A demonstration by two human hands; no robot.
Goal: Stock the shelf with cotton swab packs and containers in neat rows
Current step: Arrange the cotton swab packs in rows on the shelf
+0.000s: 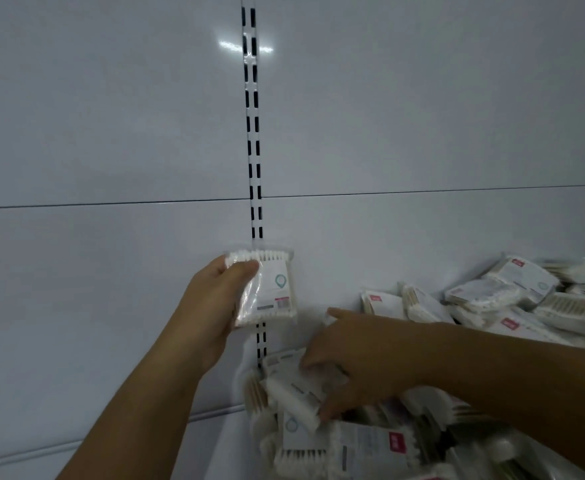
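Where the slotted upright runs from 12 o'clock down the white back panel, the left hand, its arm entering from 7 o'clock, has thumb and fingers curled round a clear cotton swab pack. That pack is held upright just below the frame's centre, in front of the upright. White swab tips line its top edge, and its label bears a teal mark and a small red patch. The right hand, its arm entering from 4 o'clock, grips a second pack lying tilted at 6 o'clock, thumb at the lower end and index finger stretched toward 10 o'clock. Around that hand a loose heap of cotton swab packs spreads from 6 o'clock to 3 o'clock against the panel, lying at mixed angles, some with red label patches. A thin seam crosses the panel from 9 o'clock to 3 o'clock.
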